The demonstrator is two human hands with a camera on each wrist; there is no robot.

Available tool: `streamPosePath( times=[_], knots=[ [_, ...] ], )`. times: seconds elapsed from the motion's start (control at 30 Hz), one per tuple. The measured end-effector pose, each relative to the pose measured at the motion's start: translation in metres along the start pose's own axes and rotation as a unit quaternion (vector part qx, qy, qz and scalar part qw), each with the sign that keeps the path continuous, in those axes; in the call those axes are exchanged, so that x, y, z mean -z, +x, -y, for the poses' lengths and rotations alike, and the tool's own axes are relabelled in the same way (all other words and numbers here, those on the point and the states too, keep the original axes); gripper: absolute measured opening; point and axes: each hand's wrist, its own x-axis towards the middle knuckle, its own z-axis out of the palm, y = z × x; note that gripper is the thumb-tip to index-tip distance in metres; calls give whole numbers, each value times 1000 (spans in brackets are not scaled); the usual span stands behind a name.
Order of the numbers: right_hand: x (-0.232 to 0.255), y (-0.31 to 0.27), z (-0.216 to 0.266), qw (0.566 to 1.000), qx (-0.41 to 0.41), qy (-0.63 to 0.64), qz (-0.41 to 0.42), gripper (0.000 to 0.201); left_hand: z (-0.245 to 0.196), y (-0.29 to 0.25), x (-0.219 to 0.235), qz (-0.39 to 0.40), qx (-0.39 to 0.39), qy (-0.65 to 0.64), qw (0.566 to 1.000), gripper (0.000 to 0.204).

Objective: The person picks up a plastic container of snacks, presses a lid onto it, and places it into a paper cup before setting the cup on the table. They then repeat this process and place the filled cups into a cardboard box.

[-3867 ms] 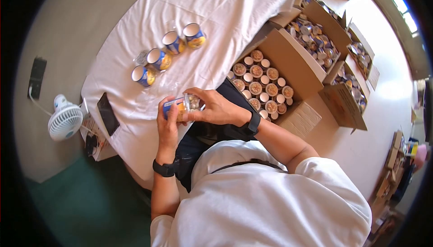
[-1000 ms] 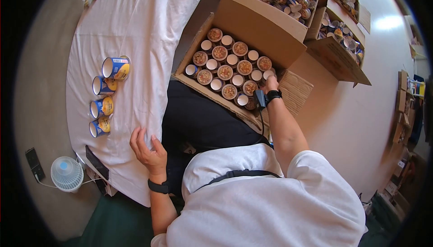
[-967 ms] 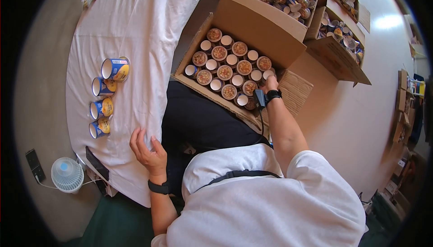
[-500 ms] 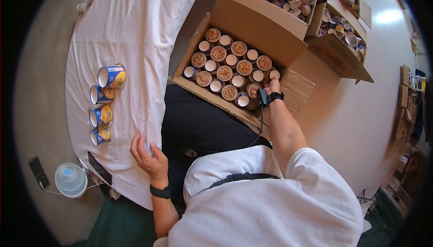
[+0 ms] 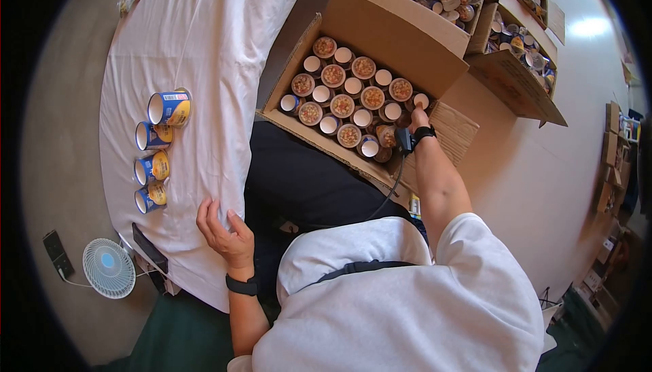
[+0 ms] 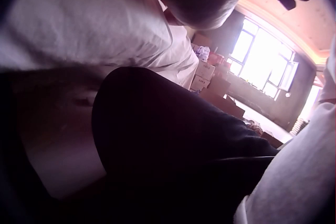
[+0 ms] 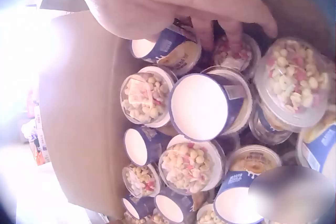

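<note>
In the head view my right hand (image 5: 418,119) reaches into the right corner of an open cardboard box (image 5: 401,32). Its thumb and fingers hold a blue-and-yellow snack cup (image 7: 173,50) whose white open end shows. The fingertips dip between neighbouring cups, one near a clear cup of cereal pieces (image 7: 233,53). Rows of such cups, some with white ends up and some with clear cereal-filled ends up, fill the box. My left hand (image 5: 227,236) rests, fingers loosely bent and holding nothing, on the white cloth (image 5: 197,148) near the table edge; the left wrist view does not show this hand.
Several blue-and-yellow cups (image 5: 170,108) lie in a row on the cloth. A dark phone-like slab (image 5: 149,248) and a small fan (image 5: 109,268) are at the near left. More cardboard boxes (image 5: 513,87) heaped with cups stand on the floor behind the box.
Earliest, both hands held one cup over the cloth edge. Since then my right hand has gone into the box and my left onto the cloth. Lately the right hand shifted slightly toward the box's corner.
</note>
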Motion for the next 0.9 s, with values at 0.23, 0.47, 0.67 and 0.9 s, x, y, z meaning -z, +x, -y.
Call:
streamPosePath(
  times=[0.23,0.47,0.67,0.9],
  knots=[
    [4,-54,18,999,15,-31,37,74,-1,2,-1,-13,-7,0,1000,24],
    [28,-43,-19,933,135,-304,138,43,-2,0,-1,-12,4,1,1000,25],
    [23,-47,-39,961,-13,-248,125,30,-2,0,-1,-14,3,0,1000,26],
    [9,-55,-50,959,53,-210,182,40,-2,0,-2,-15,-1,8,1000,26]
  ],
)
